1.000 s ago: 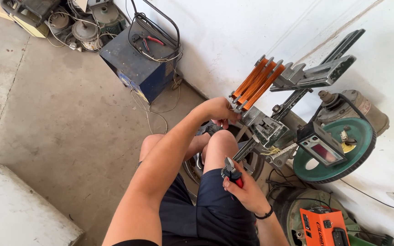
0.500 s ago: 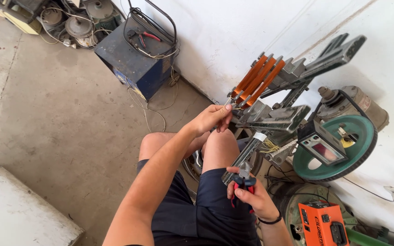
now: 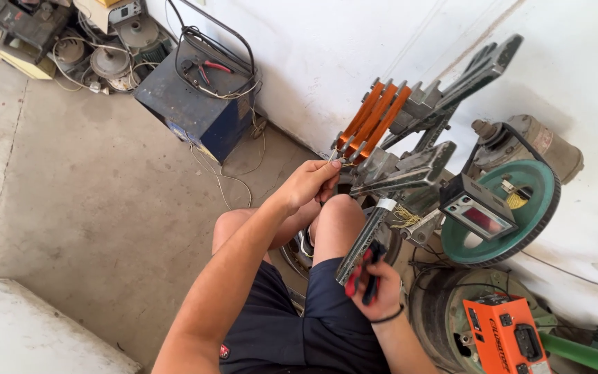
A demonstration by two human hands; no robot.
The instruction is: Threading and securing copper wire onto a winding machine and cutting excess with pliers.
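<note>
Sitting on the concrete floor (image 3: 70, 208) beside the white wall (image 3: 327, 62), the person faces a grey metal winding rig (image 3: 410, 166) carried just above the knees. This position puts the rig's orange forming bars (image 3: 375, 118) within reach of both hands without stretching.

Left hand (image 3: 309, 181): raised to the lower end of the orange forming bars. The fingers are pressed together at the tips, pinching something small at that lower end. What sits between the fingertips is too fine to identify; it may be wire. The forearm runs straight from the shoulder, which appears to steady the pinch.

Right hand (image 3: 376, 291): low, over the right thigh. The fingers are wrapped firmly around the red and black handles of a pair of pliers (image 3: 360, 271), which lie against a long grey metal arm (image 3: 365, 239) hanging down from the rig. Whether the pliers' tip bites on the arm or only rests beside it cannot be told. The tool is held close to the body, likely kept ready while the other hand works.

Surroundings: a small digital counter (image 3: 477, 213) is mounted on the rig's right side, in front of a green wheel (image 3: 534, 208). An orange machine (image 3: 503, 334) stands near the right knee. A blue box (image 3: 198, 104) with cables stands at the wall's foot, well apart.
</note>
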